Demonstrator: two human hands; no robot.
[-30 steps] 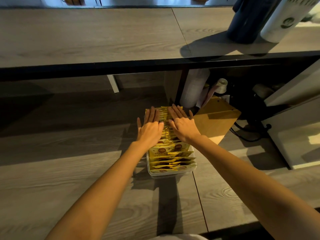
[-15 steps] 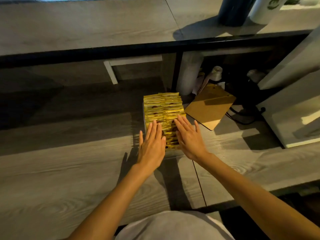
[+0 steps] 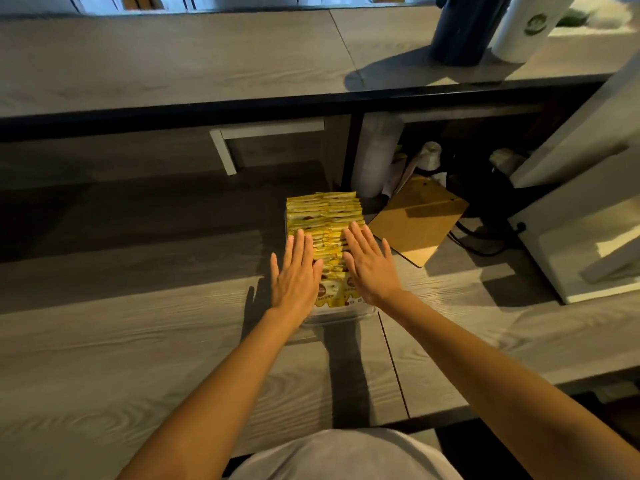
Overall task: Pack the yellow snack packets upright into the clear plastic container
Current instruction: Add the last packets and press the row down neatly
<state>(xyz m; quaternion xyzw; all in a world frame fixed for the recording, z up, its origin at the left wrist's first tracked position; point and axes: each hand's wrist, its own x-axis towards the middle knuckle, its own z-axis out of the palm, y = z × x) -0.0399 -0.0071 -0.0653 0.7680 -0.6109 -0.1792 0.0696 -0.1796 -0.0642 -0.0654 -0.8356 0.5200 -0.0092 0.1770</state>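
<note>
Packets [image 3: 323, 210] with unreadable brown logos [image 3: 322, 291], left hand [image 3: 296, 276], right hand [image 3: 370, 269] flat atop

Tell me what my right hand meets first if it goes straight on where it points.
Probably the tops of the yellow snack packets farther back in the clear container; the right hand lies flat on them.

Packets [image 3: 323, 216] in container [image 3: 339, 315], hands [image 3: 332, 271] atop

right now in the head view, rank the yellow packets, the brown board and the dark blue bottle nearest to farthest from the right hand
1. yellow packets: directly under the right hand.
2. brown board: just to its right, on the lower counter.
3. dark blue bottle: far back right, on the upper counter.
</note>
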